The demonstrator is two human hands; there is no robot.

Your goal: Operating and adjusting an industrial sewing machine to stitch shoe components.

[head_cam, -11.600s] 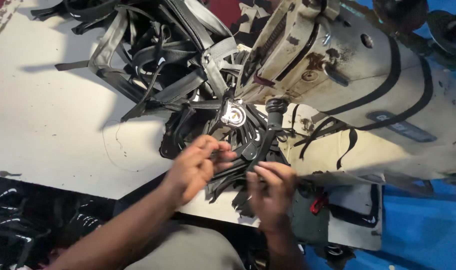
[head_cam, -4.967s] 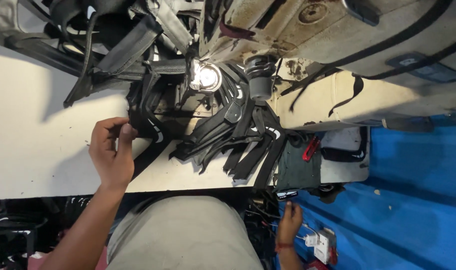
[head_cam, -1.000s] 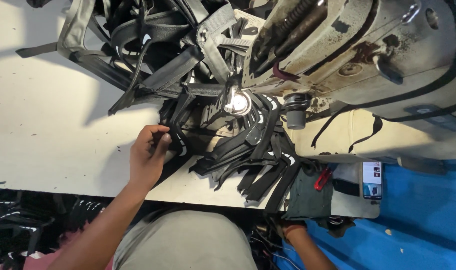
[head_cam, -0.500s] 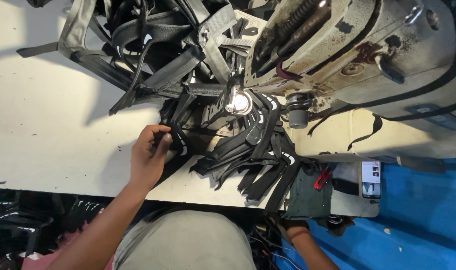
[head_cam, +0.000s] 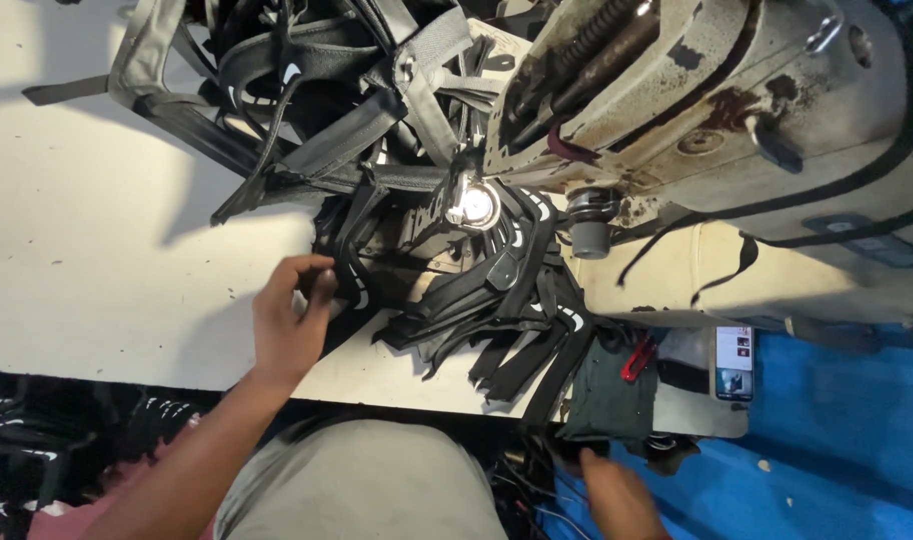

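My left hand [head_cam: 288, 325] rests on the white table [head_cam: 96, 250], its fingers pinching a black strap piece [head_cam: 348, 275] at the left edge of a pile of black straps [head_cam: 496, 310]. The pile lies under the head of a worn cream sewing machine [head_cam: 716, 110], beside its small lit lamp [head_cam: 474, 206]. My right hand [head_cam: 621, 495] is low, below the table's front edge, near a dark green cloth [head_cam: 606, 400] that hangs there. I cannot tell whether it holds anything.
A heap of grey and black webbing and bag parts [head_cam: 306, 90] fills the table's far side. Red snips [head_cam: 636, 358] and a phone [head_cam: 734, 362] lie near the front right edge. Blue floor [head_cam: 836, 450] shows on the right, dark bundles [head_cam: 66, 450] at lower left.
Over the last second my left hand has kept hold at the pile's left edge. My right hand stays below the table edge, more of it showing now.
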